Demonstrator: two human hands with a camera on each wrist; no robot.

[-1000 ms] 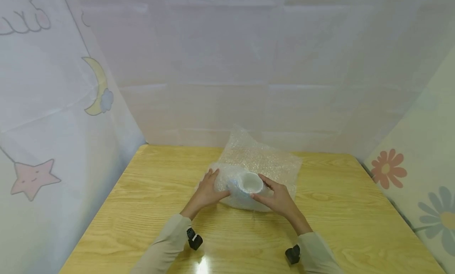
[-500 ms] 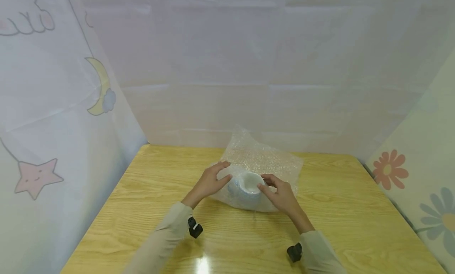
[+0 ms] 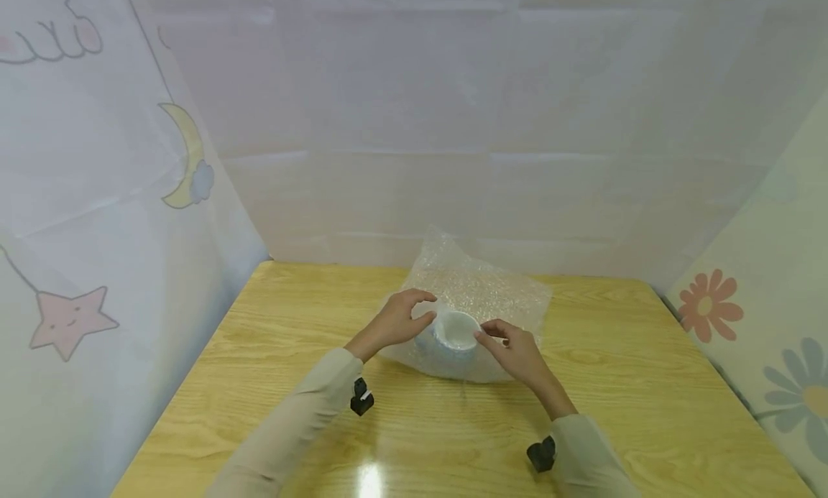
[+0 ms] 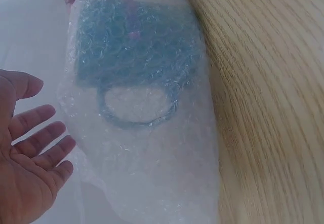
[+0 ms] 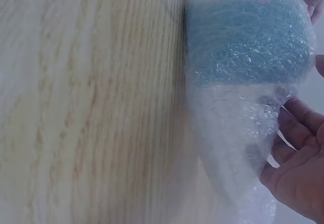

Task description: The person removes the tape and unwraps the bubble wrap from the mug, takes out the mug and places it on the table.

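A blue and white mug point(image 3: 458, 333) stands with its white mouth up, bubble wrap point(image 3: 479, 289) round its side. Through the wrap its handle point(image 4: 139, 120) shows in the left wrist view, and a light blue band in the right wrist view. My left hand point(image 3: 402, 317) is just left of the mug, fingers loosely bent and thumb apart, holding nothing. At the right of the rim my right hand point(image 3: 514, 347) pinches the bubble wrap between thumb and fingers. Some of its fingers point(image 5: 298, 127) lie along the wrap's outer face.
A wooden table point(image 3: 310, 311) bears everything. Behind the mug the loose part of the bubble wrap spreads toward the white back sheet point(image 3: 401, 124). Printed side sheets hang left and right. Each sleeve carries a small black wrist camera point(image 3: 542, 455).
My left hand has come off the bubble wrap at the left and moved rightward to the mug. My right hand has stayed at the right of the rim.
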